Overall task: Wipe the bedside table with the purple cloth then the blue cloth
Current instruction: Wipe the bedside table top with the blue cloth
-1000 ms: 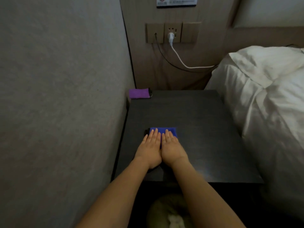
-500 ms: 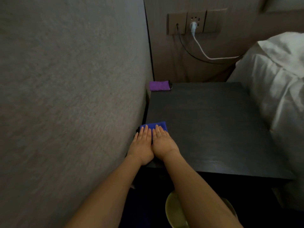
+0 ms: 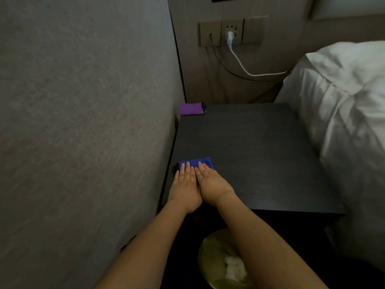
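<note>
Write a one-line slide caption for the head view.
Both hands, left hand and right hand, press the blue cloth flat on the bedside table; purple cloth lies at its back corner.

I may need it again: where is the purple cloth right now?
The purple cloth lies on the bedside table's far left corner, against the wall and below the socket panel.
</note>
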A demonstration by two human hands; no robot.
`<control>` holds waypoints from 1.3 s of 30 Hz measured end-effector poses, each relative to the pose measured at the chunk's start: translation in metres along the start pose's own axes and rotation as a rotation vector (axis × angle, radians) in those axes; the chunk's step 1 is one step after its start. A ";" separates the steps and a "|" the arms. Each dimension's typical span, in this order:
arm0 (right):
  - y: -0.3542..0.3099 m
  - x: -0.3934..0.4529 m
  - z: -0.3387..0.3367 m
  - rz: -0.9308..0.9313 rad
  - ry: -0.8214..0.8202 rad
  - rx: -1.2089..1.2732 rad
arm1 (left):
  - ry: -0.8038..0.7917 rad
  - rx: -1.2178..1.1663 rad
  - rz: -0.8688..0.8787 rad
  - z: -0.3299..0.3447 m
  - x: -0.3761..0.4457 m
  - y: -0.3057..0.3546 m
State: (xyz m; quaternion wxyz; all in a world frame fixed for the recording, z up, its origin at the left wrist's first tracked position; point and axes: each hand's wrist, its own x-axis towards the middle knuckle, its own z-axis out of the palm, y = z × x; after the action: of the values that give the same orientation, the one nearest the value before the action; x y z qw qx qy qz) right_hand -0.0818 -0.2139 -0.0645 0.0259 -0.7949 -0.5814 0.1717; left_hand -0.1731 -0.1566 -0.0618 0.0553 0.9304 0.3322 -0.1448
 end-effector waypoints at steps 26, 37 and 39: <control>0.211 -0.119 -0.026 0.311 0.080 0.056 | 0.032 -0.050 0.315 -0.011 0.048 0.235; 0.241 -0.150 -0.020 0.453 0.080 0.103 | 0.037 0.044 0.449 -0.007 0.053 0.279; 0.239 -0.157 -0.015 0.470 0.061 0.100 | 0.033 0.052 0.465 -0.004 0.047 0.280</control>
State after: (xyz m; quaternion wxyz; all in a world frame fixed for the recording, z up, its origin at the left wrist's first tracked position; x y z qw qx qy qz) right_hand 0.0998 -0.4346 -0.0694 0.0420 -0.9109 -0.3700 0.1776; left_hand 0.0398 -0.3441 -0.0704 0.0580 0.9852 0.1061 -0.1213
